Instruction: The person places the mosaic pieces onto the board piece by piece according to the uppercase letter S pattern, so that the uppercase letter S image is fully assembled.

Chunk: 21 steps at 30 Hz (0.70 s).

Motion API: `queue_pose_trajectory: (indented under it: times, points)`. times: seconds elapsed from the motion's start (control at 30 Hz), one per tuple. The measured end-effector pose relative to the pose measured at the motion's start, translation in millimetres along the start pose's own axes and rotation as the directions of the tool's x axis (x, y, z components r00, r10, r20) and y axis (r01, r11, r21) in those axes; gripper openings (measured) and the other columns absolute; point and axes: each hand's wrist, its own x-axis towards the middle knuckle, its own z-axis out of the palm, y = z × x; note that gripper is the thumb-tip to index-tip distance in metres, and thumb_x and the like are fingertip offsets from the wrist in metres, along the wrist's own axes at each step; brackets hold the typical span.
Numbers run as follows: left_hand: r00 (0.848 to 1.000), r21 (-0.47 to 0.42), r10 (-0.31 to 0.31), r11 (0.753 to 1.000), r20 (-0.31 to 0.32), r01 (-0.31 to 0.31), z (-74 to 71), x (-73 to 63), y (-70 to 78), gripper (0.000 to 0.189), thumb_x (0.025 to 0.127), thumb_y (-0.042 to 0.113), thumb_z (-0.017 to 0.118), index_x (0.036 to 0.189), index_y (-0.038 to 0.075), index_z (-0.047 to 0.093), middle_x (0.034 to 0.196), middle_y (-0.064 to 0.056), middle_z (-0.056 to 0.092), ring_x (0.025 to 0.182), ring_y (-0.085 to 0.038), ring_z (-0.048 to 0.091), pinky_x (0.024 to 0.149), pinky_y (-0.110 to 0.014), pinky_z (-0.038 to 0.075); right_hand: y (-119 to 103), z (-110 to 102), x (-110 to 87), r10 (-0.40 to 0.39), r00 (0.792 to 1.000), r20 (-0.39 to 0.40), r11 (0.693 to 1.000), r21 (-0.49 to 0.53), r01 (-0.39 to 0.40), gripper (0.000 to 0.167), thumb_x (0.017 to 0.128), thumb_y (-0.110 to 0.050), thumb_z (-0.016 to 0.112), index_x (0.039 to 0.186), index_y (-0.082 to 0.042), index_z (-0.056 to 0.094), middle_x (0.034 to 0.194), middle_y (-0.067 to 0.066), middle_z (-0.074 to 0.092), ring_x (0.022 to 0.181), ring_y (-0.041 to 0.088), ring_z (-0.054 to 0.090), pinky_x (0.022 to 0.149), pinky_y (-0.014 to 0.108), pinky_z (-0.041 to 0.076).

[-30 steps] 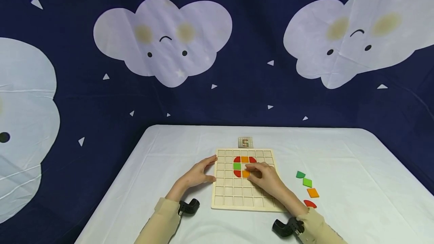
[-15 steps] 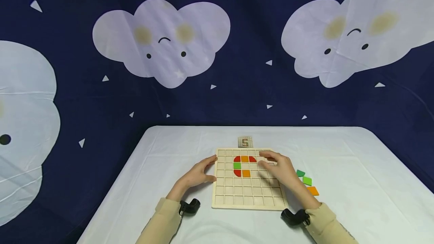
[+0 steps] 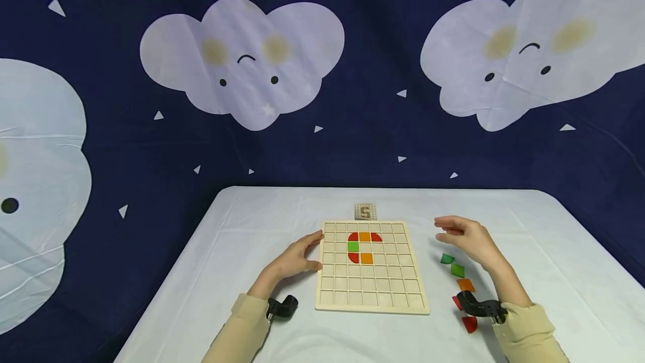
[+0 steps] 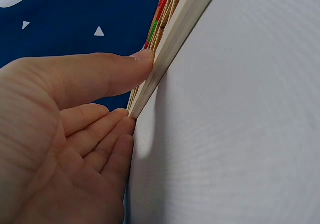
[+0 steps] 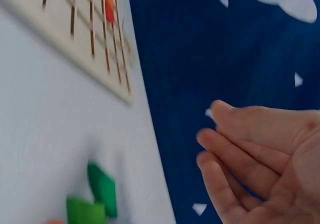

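Observation:
A wooden grid board [image 3: 346,284] lies on the table, with red, orange and green tiles [image 3: 353,246] set in its upper cells. My left hand [image 3: 292,259] touches the board's left edge. In the left wrist view its thumb [image 4: 115,74] and extended fingertips meet that edge. To the right of the board, my right hand [image 3: 471,240] hovers with nothing in it, its fingers loosely bent. Just below it lie a dark green tile [image 3: 447,259], a light green tile [image 3: 457,270] and an orange tile [image 3: 466,284].
Two red tiles, one of them a rounded red tile [image 3: 470,324], lie near the right wrist's black camera mount [image 3: 478,306]. A small card with an S pattern [image 3: 365,212] sits behind the board. A dark blue cloud-print backdrop [image 3: 373,150] hangs behind the white table [image 3: 262,212].
My right hand has moved right, off the tiles in the grid and past the board's right edge, to above the loose tiles. The left hand has stayed at the board's edge.

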Motion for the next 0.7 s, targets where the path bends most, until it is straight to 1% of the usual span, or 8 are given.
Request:
queue_pose_trajectory:
  times: [0.07,0.17,0.27,0.37,0.43,0.5,0.6,0.7]
  points:
    - [1.000,-0.002,-0.001,1.000,0.000,0.001,0.1,0.1,0.3,0.081,0.076,0.002,0.075,0.144,-0.006,0.030,0.142,-0.019,0.041,0.130,-0.032,0.038,0.108,-0.044,0.028,6.7,-3.2,-1.1,0.026,0.997,0.068,1.000,0.003,-0.026,0.044,0.088,-0.026,0.068,0.123,-0.002,0.060,0.118,0.015,0.063,0.108,0.032,0.058,0.082,0.038,0.052]
    - [1.000,-0.010,-0.008,1.000,0.000,0.008,0.4,0.5,0.8,0.081,0.077,0.002,0.075,0.144,-0.005,0.030,0.143,-0.018,0.040,0.131,-0.032,0.038,0.109,-0.044,0.028,13.4,-3.1,-2.4,0.029,0.989,0.142,1.000,-0.015,-0.028,0.035,0.087,-0.017,0.069,0.117,0.000,0.063,0.110,0.015,0.065,0.099,0.029,0.061,0.077,0.034,0.052]
    - [1.000,-0.014,-0.004,1.000,-0.001,0.004,0.5,0.3,0.4,0.081,0.077,0.002,0.075,0.144,-0.006,0.029,0.143,-0.019,0.040,0.131,-0.032,0.037,0.108,-0.045,0.028,15.7,-1.0,-3.3,0.041,0.982,0.185,0.997,-0.068,-0.029,0.029,0.083,-0.011,0.071,0.109,0.000,0.066,0.102,0.012,0.066,0.092,0.026,0.061,0.075,0.037,0.051]
    - [1.000,-0.011,0.000,1.000,-0.002,0.000,0.2,0.0,0.3,0.082,0.077,0.002,0.075,0.144,-0.006,0.029,0.142,-0.019,0.041,0.131,-0.033,0.038,0.108,-0.045,0.028,15.8,0.5,-3.3,0.061,0.978,0.198,0.985,-0.170,-0.027,0.026,0.077,-0.007,0.074,0.101,-0.002,0.066,0.096,0.007,0.065,0.087,0.024,0.059,0.074,0.040,0.050]
    - [1.000,-0.009,0.000,1.000,-0.002,0.000,0.1,-0.3,0.3,0.082,0.077,0.002,0.075,0.144,-0.006,0.029,0.142,-0.019,0.041,0.131,-0.032,0.038,0.108,-0.045,0.028,16.3,1.1,-3.1,0.078,0.975,0.207,0.976,-0.216,-0.032,0.026,0.073,-0.005,0.075,0.097,-0.003,0.065,0.092,0.006,0.064,0.085,0.024,0.058,0.074,0.041,0.049]
    - [1.000,-0.006,0.003,1.000,-0.003,-0.003,0.0,-0.3,0.4,0.081,0.077,0.002,0.075,0.144,-0.007,0.030,0.142,-0.019,0.041,0.131,-0.033,0.038,0.108,-0.045,0.028,17.8,2.0,-3.1,0.087,0.972,0.218,0.969,-0.244,-0.032,0.025,0.072,-0.004,0.076,0.093,-0.004,0.064,0.088,0.003,0.063,0.083,0.021,0.057,0.073,0.039,0.049]
    - [1.000,-0.008,0.001,1.000,-0.002,-0.001,0.0,-0.2,0.7,0.081,0.077,0.002,0.075,0.144,-0.006,0.030,0.142,-0.019,0.041,0.131,-0.032,0.038,0.108,-0.045,0.028,21.8,3.9,-2.8,0.065,0.973,0.221,0.969,-0.248,-0.009,0.023,0.071,-0.003,0.076,0.090,-0.004,0.063,0.083,0.002,0.060,0.078,0.019,0.055,0.068,0.036,0.048]
    - [1.000,-0.011,0.002,1.000,-0.003,-0.002,0.1,-0.1,0.3,0.081,0.077,0.002,0.075,0.144,-0.007,0.030,0.142,-0.019,0.041,0.131,-0.032,0.038,0.108,-0.045,0.028,26.5,7.9,-0.4,0.021,0.982,0.188,0.963,-0.269,0.031,0.021,0.071,-0.002,0.075,0.088,-0.006,0.063,0.081,0.000,0.060,0.075,0.017,0.053,0.066,0.034,0.046]
